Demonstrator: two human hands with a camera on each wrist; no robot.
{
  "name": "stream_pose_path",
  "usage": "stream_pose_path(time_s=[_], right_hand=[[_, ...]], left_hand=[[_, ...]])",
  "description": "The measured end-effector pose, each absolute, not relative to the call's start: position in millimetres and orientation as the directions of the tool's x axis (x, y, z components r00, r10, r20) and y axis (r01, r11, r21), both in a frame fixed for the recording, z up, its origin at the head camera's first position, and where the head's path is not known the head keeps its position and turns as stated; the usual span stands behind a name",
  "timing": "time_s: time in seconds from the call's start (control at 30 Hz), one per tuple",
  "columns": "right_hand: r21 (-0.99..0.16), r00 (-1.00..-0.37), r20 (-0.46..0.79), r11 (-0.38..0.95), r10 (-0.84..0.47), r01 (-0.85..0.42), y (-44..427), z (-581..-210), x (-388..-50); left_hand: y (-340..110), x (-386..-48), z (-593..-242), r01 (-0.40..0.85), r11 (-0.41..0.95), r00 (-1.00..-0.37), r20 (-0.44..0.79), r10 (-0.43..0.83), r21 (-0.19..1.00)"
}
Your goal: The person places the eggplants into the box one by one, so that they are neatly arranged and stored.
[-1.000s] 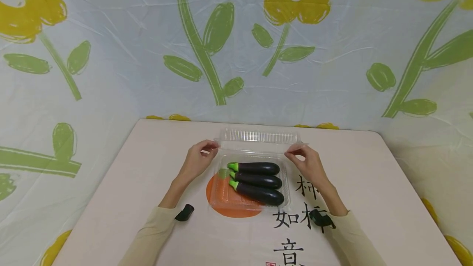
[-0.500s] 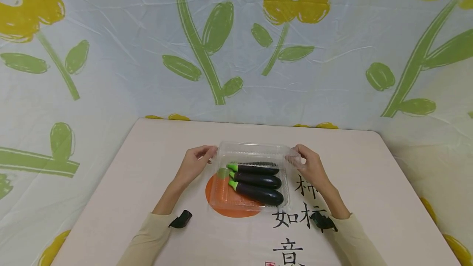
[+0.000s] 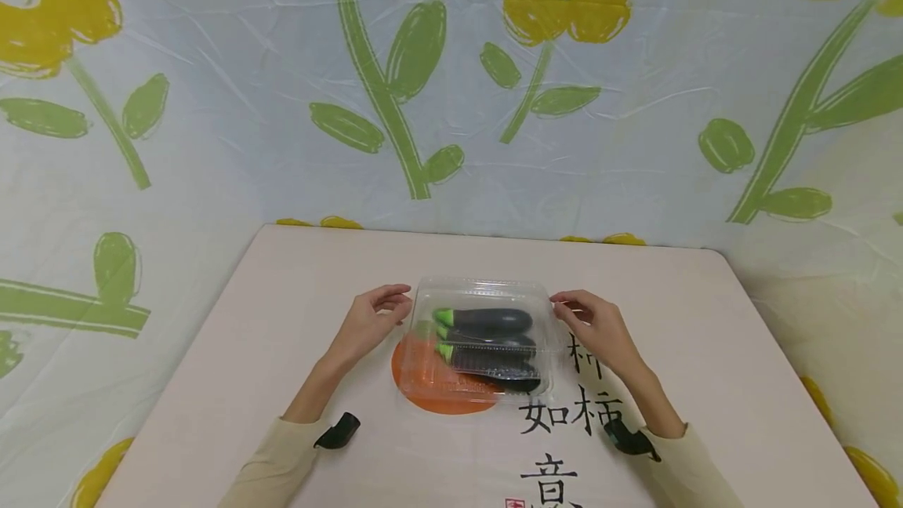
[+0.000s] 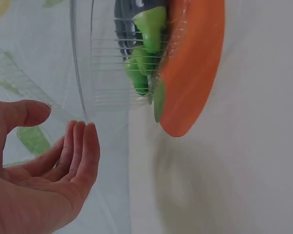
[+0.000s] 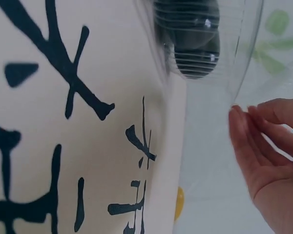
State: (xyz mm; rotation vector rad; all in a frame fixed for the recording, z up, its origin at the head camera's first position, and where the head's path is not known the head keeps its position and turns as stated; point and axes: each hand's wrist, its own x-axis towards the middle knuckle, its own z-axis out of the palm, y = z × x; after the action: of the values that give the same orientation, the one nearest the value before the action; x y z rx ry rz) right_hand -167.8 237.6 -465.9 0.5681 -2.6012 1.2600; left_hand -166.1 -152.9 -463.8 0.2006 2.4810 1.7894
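Three dark eggplants (image 3: 494, 320) with green stem ends lie side by side in a clear plastic clamshell box (image 3: 405, 382) on the table. Its transparent lid (image 3: 487, 288) is tilted over them, the ribbed front wall crossing the nearer eggplants. At the lid's left side is my left hand (image 3: 370, 320), thumb apart from the fingers; in the left wrist view its fingertips (image 4: 90, 129) meet the rim. My right hand (image 3: 600, 324) is at the right side, fingers fairly straight. In the right wrist view its fingertips (image 5: 236, 113) are at the lid's corner. Neither hand visibly grips the lid.
The box stands on a pale tablecloth (image 3: 317, 257) printed with an orange shape (image 3: 451, 406) and black characters (image 3: 550, 477). A floral cloth (image 3: 247, 100) hangs behind and at both sides. Black wrist devices (image 3: 339, 431) sit at both cuffs.
The lid has swung from the back, where both hands held it, forward and down over the eggplants. Both hands have come slightly nearer, and their fingers have loosened at its edges.
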Motion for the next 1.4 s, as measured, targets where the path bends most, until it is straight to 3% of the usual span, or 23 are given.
stream_pose_path(time_s=[0.23, 0.57, 1.0, 1.4], right_hand=[[-0.731, -0.95, 0.204, 0.608, -0.236, -0.308, 239, -467, -151], [-0.768, -0.963, 0.061, 0.604, -0.262, -0.213, 242, -466, -128], [-0.856, -0.897, -0.036, 0.478, -0.44, -0.2, 251, -458, -107], [-0.87, -0.879, -0.058, 0.456, -0.473, -0.188, 256, -463, -96]], left_hand=[[-154, -156, -469, 0.081, 0.378, -0.986, 0.018, 0.168, 0.922], [-155, -136, -474, 0.011, 0.416, -0.986, -0.059, 0.155, 0.909], [-167, -116, -476, 0.083, 0.402, -0.946, -0.055, 0.32, 0.912], [-175, -107, -477, 0.051, 0.333, -0.899, -0.102, 0.427, 0.942]])
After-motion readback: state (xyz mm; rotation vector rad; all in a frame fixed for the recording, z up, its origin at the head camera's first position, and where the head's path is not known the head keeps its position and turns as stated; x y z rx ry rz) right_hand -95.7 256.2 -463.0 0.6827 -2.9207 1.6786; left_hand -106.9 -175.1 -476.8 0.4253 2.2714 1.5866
